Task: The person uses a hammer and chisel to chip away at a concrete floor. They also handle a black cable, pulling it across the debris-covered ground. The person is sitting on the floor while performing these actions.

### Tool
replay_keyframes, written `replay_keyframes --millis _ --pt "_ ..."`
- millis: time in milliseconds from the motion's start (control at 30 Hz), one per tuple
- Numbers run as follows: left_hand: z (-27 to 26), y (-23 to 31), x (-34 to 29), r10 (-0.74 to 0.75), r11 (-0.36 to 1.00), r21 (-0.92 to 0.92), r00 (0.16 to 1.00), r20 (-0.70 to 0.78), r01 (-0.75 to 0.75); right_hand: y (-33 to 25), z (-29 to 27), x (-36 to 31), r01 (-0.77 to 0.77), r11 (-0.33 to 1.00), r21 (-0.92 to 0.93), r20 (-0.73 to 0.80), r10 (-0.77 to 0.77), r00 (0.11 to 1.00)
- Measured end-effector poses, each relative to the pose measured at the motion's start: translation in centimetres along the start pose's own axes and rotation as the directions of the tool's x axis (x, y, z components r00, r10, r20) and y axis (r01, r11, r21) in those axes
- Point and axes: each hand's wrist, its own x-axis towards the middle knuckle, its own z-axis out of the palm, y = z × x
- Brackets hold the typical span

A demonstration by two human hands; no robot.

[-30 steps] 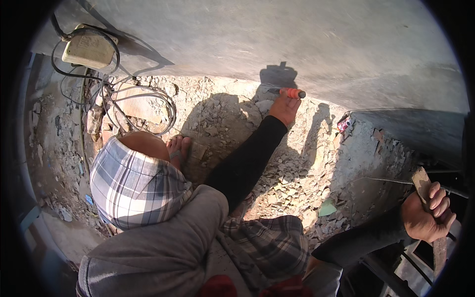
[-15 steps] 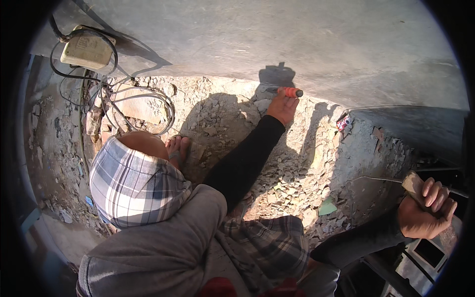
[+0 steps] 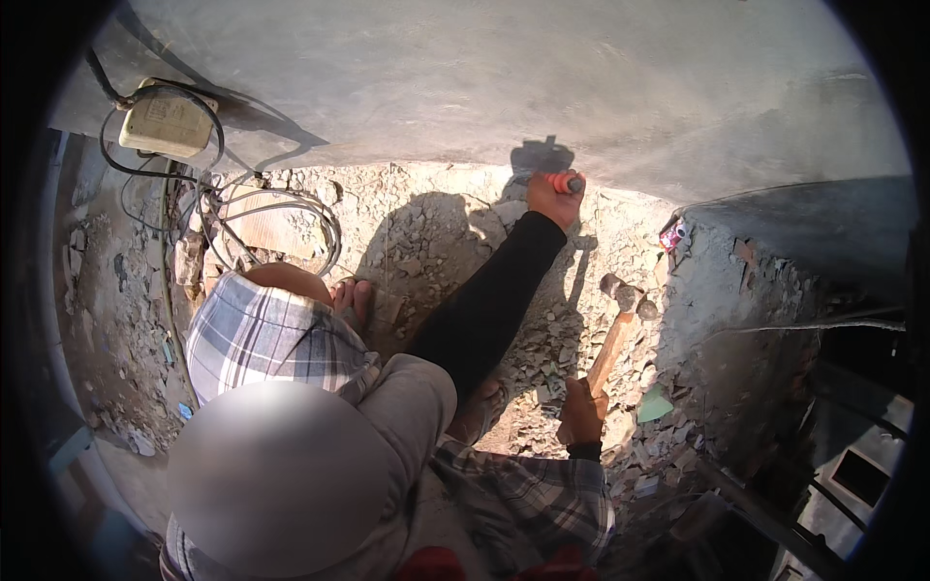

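At the foot of the grey wall (image 3: 436, 87), my left hand (image 3: 554, 201) is closed round a chisel with a red grip (image 3: 565, 183). Its dull metal end faces up, and its working tip is hidden from sight. Lower and to the right, my right hand (image 3: 581, 412) grips the wooden handle of a hammer (image 3: 610, 351). The hammer's dark head (image 3: 628, 296) is raised over the rubble, apart from the chisel. Broken stones and plaster (image 3: 528, 426) lie under both hands.
Looped cables (image 3: 334, 228) run from a cream box (image 3: 170, 121) on the wall at the left. A crumpled red packet (image 3: 672, 235) lies in the corner, and a green scrap (image 3: 654, 404) sits beside the hammer. My bare foot (image 3: 354, 298) rests on rubble near the cables.
My right hand has swung from the far right inward to the left, bringing the hammer's head into view. My left hand stays by the wall, with the chisel tilted a little differently.
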Motion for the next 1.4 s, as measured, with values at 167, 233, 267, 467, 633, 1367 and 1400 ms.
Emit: replay_keyframes --millis 167,233,267,467,633,1367,1400 --pt "1.9 -0.9 -4.4 0.002 0.986 0.161 0.96 -0.282 0.045 9.5 -2.0 -1.1 0.004 0.891 -0.453 -0.113 -0.062 0.992" --pt "1.3 1.7 -7.4 -0.028 0.938 0.32 0.948 -0.318 0.135 13.7 -2.4 -0.8 -0.099 0.856 -0.507 -0.171 0.013 0.985" --pt "0.9 3.8 -9.6 -0.017 0.866 0.464 0.94 -0.342 0.185 15.0 -2.2 -0.5 -0.091 0.82 -0.566 -0.162 -0.003 0.987" --pt "-2.1 3.1 -21.8 0.085 0.366 0.76 0.794 -0.603 0.538 16.4 -1.8 0.5 -0.012 0.683 -0.73 -0.15 -0.143 0.978" --pt "3.3 0.2 -21.3 0.191 -0.145 0.881 0.886 -0.422 0.451 14.2 -3.3 1.7 0.038 0.599 -0.8 -0.12 -0.222 0.968" --pt "20.8 7.0 -19.2 0.293 -0.9 -0.434 0.799 -0.525 0.045 -2.8 19.7 20.8 0.554 0.467 -0.689 0.229 -0.585 0.778" --pt "23.0 6.9 -20.0 0.266 -0.877 -0.48 0.813 -0.517 -0.019 -3.3 20.1 19.0 0.591 0.521 -0.615 0.352 -0.49 0.798"
